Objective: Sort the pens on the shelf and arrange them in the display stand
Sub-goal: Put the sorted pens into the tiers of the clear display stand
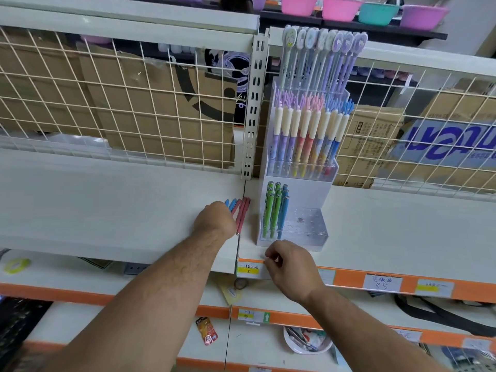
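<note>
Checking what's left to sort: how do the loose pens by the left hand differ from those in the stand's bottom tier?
The loose pens lie flat on the shelf; the bottom-tier pens stand upright in the display stand. The loose pens are pink and blue; the bottom-tier pens green and blue. The left hand partly covers the loose pens; none touches the bottom-tier pens.

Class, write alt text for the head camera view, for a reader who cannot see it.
A person's left hand grips a bunch of pink and blue pens on a white shop shelf, beside a tiered clear display stand holding green and blue pens below rows of pastel pens. The right hand, fingers curled, is at the shelf's front edge.
</note>
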{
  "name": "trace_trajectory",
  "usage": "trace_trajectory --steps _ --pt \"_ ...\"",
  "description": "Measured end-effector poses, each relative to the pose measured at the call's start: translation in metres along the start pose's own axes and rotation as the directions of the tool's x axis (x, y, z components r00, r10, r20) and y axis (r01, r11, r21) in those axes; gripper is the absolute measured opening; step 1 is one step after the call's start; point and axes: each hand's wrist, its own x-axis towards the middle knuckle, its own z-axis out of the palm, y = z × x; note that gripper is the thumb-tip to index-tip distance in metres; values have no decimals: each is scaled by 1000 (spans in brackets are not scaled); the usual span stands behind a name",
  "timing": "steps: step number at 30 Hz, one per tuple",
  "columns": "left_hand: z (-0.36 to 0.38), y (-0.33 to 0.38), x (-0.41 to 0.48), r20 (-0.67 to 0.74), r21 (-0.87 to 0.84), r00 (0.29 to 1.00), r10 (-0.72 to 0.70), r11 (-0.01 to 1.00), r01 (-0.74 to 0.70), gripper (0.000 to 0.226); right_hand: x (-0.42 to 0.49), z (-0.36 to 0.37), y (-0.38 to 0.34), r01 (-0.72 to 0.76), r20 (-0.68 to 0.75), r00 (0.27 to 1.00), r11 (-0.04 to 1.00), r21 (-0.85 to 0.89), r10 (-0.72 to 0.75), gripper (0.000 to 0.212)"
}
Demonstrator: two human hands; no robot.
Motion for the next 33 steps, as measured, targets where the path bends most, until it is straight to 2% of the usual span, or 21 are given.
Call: trace_trajectory --steps 3,7,10,13,16,19,22,25,29,33 --pt "0 0 -1 3 9 1000 -9 1000 9 22 0 0 0 0 9 1000 1000 -2 0 2" --pt "-2 -5 -6 -19 -73 998 -52 996 51 16 0 0 1 5 8 1000 1000 -7 -5 2" --pt "-2 -10 -11 -33 -214 997 -72 975 63 11 0 -1 -1 5 8 1000 1000 -6 -5 1" --pt "1 -14 -22 -66 -399 995 -69 916 37 16 3 -5 -6 -39 41 998 999 13 39 2" --pt "4 -14 -44 -88 -586 995 -52 810 -9 17 6 -12 -15 -129 42 991 971 200 123 9" --pt "6 -10 -68 -90 -689 996 -19 724 -49 14 9 -18 -29 -144 -42 984 917 371 172 14" --pt "11 -7 -90 -90 -739 995 35 668 -91 12 15 -24 -44 -142 -107 970 864 483 219 12" --pt "17 -6 -105 -78 -770 993 93 627 -120 16 17 -29 -56 -148 -97 964 806 573 246 9" --pt "21 -4 -119 -64 -785 986 155 602 -146 19 13 -34 -59 -168 -111 953 797 581 281 17" --pt "25 -2 -128 -67 -783 978 196 598 -174 22 7 -38 -54 -210 -97 941 787 580 323 15"
